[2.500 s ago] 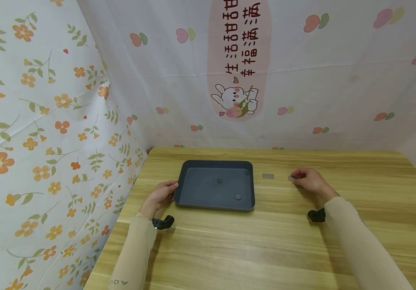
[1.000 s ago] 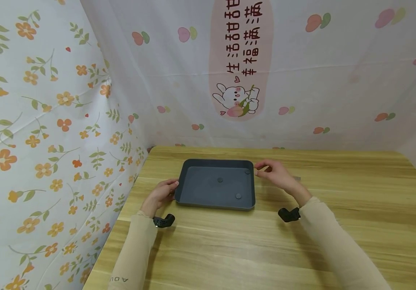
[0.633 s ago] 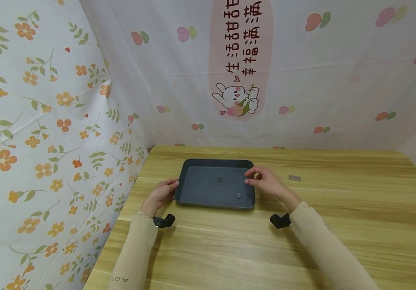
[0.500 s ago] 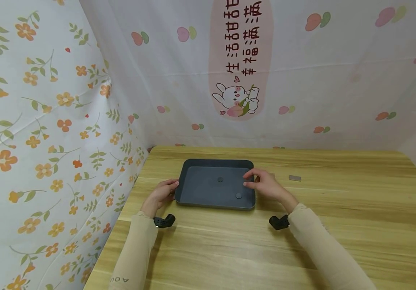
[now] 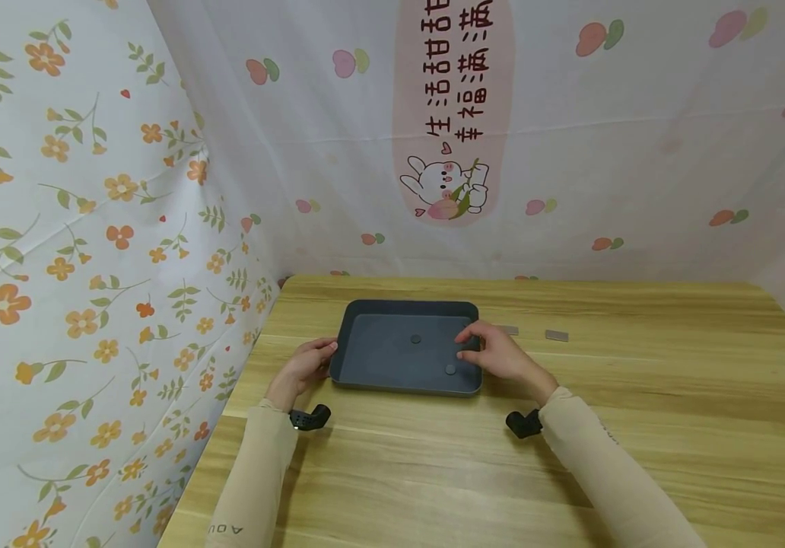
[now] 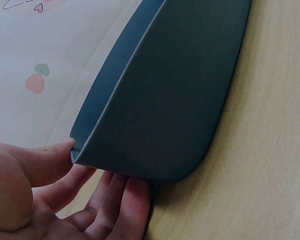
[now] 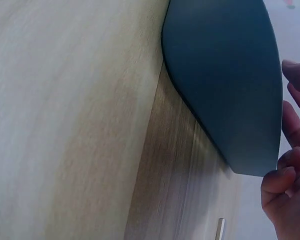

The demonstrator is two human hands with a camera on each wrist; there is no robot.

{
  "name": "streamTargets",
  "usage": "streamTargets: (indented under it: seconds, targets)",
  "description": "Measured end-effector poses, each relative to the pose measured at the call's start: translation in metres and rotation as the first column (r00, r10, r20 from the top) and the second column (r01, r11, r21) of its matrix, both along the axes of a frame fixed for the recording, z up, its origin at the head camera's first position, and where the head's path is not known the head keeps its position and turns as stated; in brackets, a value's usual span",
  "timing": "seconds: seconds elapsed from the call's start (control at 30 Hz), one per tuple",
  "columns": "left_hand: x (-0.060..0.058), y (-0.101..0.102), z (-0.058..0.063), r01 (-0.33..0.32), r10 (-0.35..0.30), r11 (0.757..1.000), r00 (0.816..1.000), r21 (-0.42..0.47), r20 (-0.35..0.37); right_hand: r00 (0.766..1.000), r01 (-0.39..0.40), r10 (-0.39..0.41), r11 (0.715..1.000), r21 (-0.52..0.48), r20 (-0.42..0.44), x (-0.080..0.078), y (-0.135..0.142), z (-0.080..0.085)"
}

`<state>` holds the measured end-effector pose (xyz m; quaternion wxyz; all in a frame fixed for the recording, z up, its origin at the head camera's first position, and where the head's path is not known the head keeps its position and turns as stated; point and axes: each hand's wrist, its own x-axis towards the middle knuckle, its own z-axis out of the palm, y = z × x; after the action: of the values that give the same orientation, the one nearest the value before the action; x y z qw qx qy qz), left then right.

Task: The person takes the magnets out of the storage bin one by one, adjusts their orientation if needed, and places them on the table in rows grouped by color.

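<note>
A dark grey rectangular tray [image 5: 379, 358] lies on the wooden table. My left hand [image 5: 302, 368] grips its left side; in the left wrist view the thumb is at the rim and the other fingers are underneath. Over the tray's right edge, my right hand [image 5: 498, 352] has thumb and forefinger spread apart, with nothing visible between them. Inside the tray are a small dark disc [image 5: 416, 339] near the middle and another disc [image 5: 450, 370] towards the front right. The right hand hides part of the back right corner.
Right of the tray lie two small flat grey rectangles: a nearer rectangle [image 5: 512, 330], partly behind the right hand, and a farther rectangle [image 5: 557, 336]. The wooden table [image 5: 406, 472] meets a printed cloth [image 5: 338, 152] behind and a floral cloth [image 5: 77, 251] at left.
My right hand has left the farther grey rectangle and travelled left to the tray's right edge, now covering the third disc's spot. My left hand stays on the tray.
</note>
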<state>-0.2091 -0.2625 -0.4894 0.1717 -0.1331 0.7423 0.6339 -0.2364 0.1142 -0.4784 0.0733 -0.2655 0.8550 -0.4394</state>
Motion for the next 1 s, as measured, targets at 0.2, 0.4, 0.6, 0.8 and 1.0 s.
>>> streamTargets:
  seconds: [0.2, 0.4, 0.6, 0.8, 1.0]
  targets:
    - [0.0, 0.0, 0.001, -0.001, 0.001, 1.0, 1.0, 0.003, 0.005, 0.982, -0.009, 0.035, 0.99, 0.14, -0.188, 0.002, -0.003, -0.002]
    - [0.0, 0.0, 0.001, -0.007, 0.006, 1.0, 1.0, 0.003, 0.009, 0.968, 0.011, 0.048, 0.972, 0.233, -0.246, 0.004, -0.006, -0.002]
    - [0.0, 0.0, 0.002, -0.009, 0.009, 1.0, 1.0, 0.007, 0.006, 0.967, -0.01, 0.079, 0.962, 0.274, -0.243, 0.004, -0.009, -0.005]
    - [0.0, 0.001, 0.001, -0.027, 0.026, 1.0, 1.0, 0.001, 0.015, 0.974, -0.034, 0.098, 0.954, 0.296, -0.204, 0.005, -0.012, -0.008]
    - [0.001, 0.002, 0.003, -0.021, 0.021, 1.0, 1.0, -0.009, 0.019, 0.978, -0.052, 0.117, 0.941, 0.335, -0.175, 0.005, -0.016, -0.01]
